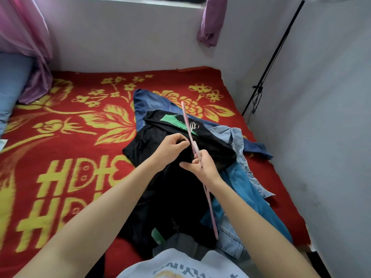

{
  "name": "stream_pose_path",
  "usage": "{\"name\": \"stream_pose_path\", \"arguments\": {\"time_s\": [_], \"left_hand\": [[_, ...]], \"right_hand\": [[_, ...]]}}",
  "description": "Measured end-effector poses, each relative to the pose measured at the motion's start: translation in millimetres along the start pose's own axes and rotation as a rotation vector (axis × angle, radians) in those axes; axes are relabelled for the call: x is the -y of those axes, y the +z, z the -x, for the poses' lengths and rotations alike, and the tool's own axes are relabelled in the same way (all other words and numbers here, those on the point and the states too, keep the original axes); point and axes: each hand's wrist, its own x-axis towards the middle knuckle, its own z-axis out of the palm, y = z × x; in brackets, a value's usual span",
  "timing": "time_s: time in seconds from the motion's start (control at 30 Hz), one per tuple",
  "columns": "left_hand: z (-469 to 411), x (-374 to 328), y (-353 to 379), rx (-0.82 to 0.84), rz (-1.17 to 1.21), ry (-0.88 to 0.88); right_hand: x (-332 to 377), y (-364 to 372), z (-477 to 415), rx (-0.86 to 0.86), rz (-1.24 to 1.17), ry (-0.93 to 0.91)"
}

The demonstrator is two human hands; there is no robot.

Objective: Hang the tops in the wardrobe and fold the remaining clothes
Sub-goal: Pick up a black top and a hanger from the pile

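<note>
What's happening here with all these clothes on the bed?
A person is working through a heap of clothes on a red and yellow blanket. Their right hand grips a pink hanger, held edge-on above a black top. The left hand pinches the black fabric right beside the hanger, apparently to get the top onto it. Blue denim clothes lie crumpled underneath and to the right, not yet folded.

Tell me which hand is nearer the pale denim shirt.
Right. The right hand, gripping the hanger, is over the black top just beside the pale denim shirt; the left hand pinches the top farther away, on the hanger's other side.
</note>
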Motion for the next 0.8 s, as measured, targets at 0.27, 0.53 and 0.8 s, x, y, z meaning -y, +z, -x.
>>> {"name": "stream_pose_path", "arguments": {"time_s": [0.27,0.53,0.8], "left_hand": [[10,-24,-32,-0.045,0.102,0.009],[24,-43,-73,-0.072,0.098,0.154],[37,-12,-58,-0.073,0.224,-0.072]], "right_hand": [[11,-41,-23,-0.093,0.022,-0.141],[69,-66,-14,0.103,-0.214,-0.321],[40,-42,-21,0.241,-0.385,0.031]]}}
